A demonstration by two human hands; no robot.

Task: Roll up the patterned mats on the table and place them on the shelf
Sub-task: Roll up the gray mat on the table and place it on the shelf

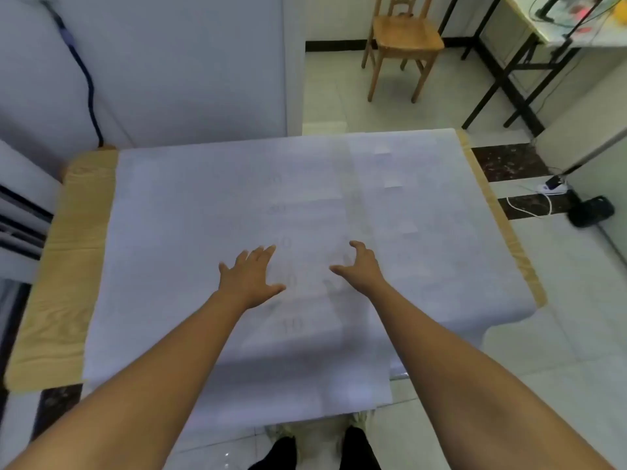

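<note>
left hand (249,278): fingers spread straight, holding nothing, over pale translucent mat (176,232)
right hand (361,269): fingers loosely curled, holding nothing
mat: flat on light wooden table (68,239)

you've got a light wood-grain table (64,266), bare wood showing only as a wide strip on the left and a thin one on the right. a pale mat (190,212) lies flat over most of the top, faint blurred numbers down its middle, near edge hanging off toward you.
</note>
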